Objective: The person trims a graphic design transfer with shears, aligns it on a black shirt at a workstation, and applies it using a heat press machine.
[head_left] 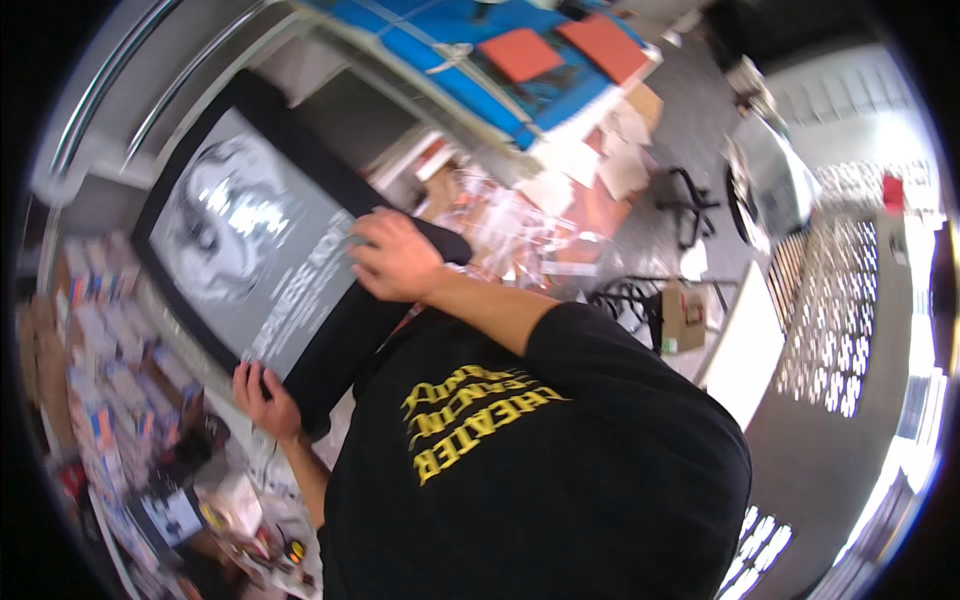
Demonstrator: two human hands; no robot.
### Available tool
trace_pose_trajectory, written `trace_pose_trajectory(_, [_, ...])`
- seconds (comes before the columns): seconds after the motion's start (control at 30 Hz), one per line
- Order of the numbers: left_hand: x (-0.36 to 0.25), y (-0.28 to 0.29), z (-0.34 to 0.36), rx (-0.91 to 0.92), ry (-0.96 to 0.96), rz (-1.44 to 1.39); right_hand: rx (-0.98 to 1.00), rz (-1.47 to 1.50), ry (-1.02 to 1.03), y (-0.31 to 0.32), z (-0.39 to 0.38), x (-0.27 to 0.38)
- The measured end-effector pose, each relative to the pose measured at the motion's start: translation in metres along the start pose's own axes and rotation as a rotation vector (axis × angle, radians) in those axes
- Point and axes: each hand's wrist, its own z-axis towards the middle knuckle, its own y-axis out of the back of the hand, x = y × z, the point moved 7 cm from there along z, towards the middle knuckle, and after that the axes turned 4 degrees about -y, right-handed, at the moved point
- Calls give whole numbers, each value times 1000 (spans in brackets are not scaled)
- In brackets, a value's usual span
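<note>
A black T-shirt (370, 325) is spread over a flat platform at the left. On its front lies a glossy grey sheet (318, 235) with a pale printed picture and white lettering; whether it is a transfer film, I cannot tell. My right hand (395, 255) rests at the sheet's right edge, its fingers bent slightly and apart. At the sheet's near corner is my left hand (266, 402), fingertips touching the edge with gaps between them. I see no separate object in either hand.
Beyond the shirt stands a table with a blue surface (415, 52) and two red flat pieces (522, 54). Papers and clear scraps (500, 215) lie beneath it. Stacked boxes (105, 340) fill the left side. A cardboard box (683, 318) and an office chair's base (688, 207) are at the right.
</note>
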Motion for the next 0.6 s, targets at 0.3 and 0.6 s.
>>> trace_pose_trajectory(0.3, [-1, 11, 4, -99, 98, -80, 75, -44, 94, -22, 2, 10])
trace_pose_trajectory(0.6, [-20, 18, -8, -164, 103, -37, 106, -19, 81, -30, -2, 6])
